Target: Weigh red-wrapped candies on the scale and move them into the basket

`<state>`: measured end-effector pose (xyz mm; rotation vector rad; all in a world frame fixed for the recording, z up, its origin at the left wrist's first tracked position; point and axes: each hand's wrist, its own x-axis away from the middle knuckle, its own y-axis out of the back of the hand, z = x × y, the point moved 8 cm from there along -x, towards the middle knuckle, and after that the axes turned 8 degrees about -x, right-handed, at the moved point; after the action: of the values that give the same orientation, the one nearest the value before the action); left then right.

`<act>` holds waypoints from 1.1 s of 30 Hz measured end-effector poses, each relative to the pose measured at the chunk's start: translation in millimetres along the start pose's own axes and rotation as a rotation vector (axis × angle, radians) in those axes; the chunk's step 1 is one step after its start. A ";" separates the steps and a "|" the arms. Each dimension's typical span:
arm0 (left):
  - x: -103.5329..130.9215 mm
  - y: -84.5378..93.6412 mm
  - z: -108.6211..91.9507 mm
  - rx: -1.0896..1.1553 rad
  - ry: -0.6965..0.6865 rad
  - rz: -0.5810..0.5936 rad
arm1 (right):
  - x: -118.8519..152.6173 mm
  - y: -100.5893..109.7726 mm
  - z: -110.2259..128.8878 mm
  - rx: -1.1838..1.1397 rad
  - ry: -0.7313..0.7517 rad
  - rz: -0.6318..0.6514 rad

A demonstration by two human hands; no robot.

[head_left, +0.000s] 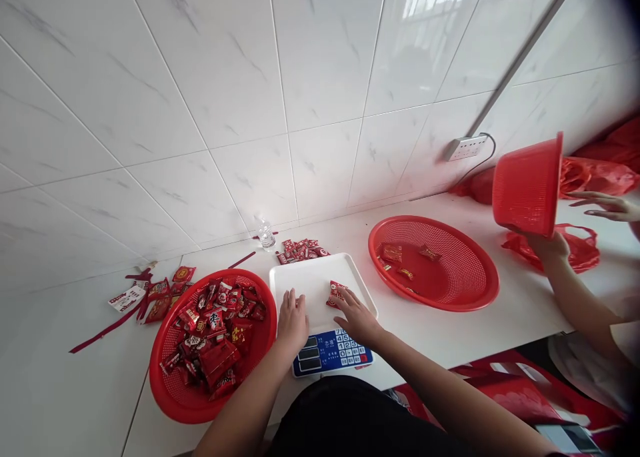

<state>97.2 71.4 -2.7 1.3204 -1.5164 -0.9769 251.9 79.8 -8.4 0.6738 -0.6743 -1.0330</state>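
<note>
with right hand [359, 318], unclenched and spread over pan [305, 280], reaching to packet [335, 293] lying there; cannot tell how firmly touched. with left hand [293, 318], loosely open at pan's near left, grasping nothing. below hands, keypad [333, 352]. left of left hand, full basket [159, 357]. beyond hands, sweets [302, 250] and bottle [266, 234]. right of right hand, sparse basket [465, 274]; farther right, tub [525, 185] held tilted by co-worker's hand [550, 247].

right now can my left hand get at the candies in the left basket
Most likely yes: your left hand looks empty at the left side of the scale, close to the basket, and nothing covers the candies.
</note>
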 end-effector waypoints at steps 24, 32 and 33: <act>16.2 48.3 82.3 0.225 0.120 -0.353 | 12.0 -20.5 -3.0 0.132 0.031 0.169; 55.5 -10.3 167.5 -0.199 0.345 0.169 | 11.6 -25.9 -6.2 0.199 0.028 0.169; 56.3 -13.5 166.5 -0.209 0.336 0.183 | 11.3 -26.1 -6.0 0.200 0.033 0.166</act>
<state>-60.1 16.2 -60.1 1.1115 -1.2190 -0.7327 246.7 61.2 -30.1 0.7923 -0.7980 -0.8068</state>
